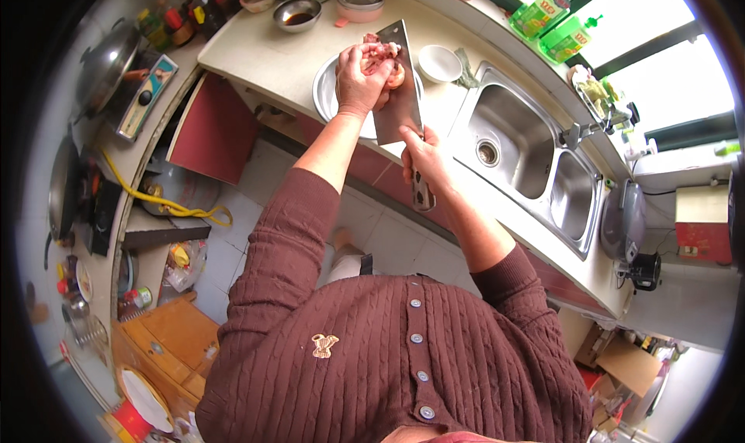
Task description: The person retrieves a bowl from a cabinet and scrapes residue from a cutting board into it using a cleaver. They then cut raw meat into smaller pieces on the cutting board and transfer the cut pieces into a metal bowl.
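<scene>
Pieces of raw meat point(378, 56) lie against the broad blade of a cleaver point(401, 108), with my left hand point(362, 85) closed around them. My right hand point(426, 157) grips the cleaver at the blade end of its handle, which points back towards me. Blade and meat are above a white-lined metal basin point(327, 88) on the counter, and they hide most of its inside. A small white bowl point(440, 63) stands just right of the blade, beside a greenish cloth point(466, 70).
A double steel sink point(512, 134) lies to the right. Behind the basin are a metal bowl of dark liquid point(297, 15) and a pink-based container point(361, 2). Left, a red cabinet door point(214, 129) hangs open near a yellow hose point(166, 205). Soap bottles point(540, 15) line the windowsill.
</scene>
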The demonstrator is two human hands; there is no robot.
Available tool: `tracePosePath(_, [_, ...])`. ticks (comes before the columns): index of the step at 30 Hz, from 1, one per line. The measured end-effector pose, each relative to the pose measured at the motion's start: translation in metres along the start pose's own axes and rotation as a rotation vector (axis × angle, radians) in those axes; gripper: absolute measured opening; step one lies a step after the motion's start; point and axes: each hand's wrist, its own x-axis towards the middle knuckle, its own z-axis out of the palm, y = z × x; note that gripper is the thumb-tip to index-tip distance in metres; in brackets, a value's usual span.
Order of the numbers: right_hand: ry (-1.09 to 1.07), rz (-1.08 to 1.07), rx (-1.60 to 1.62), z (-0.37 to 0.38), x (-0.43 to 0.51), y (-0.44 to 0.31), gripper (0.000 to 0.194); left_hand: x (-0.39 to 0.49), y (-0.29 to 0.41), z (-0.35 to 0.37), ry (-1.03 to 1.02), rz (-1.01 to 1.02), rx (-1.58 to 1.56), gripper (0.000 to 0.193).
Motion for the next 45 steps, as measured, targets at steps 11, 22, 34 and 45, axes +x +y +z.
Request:
tracePosePath(11, [0.15,0.008,0.013,-0.031,0.05,-0.015,0.027,0.032,-0.077,0.013,-0.662,-0.369,-0.143,0.012])
tracePosePath(22, [-0.246,0.13,0.206,-0.07,0.056,-0.028,0.029,-0.03,-0.041,-0.074,-0.034,-0.391,-0.11,0.019])
tracePosePath(34, [-1.221,0.231,-0.01,0.075,-0.04,0.045,0.019,-0.409,0.06,-0.359,0.943,-0.85,0.173,0.027])
tracePosePath(45, [-1.63,0.318,-0.333,0.219,-0.344,0.097,0.018,-0.803,0.258,-0.429,1.735,-0.819,0.137,0.026])
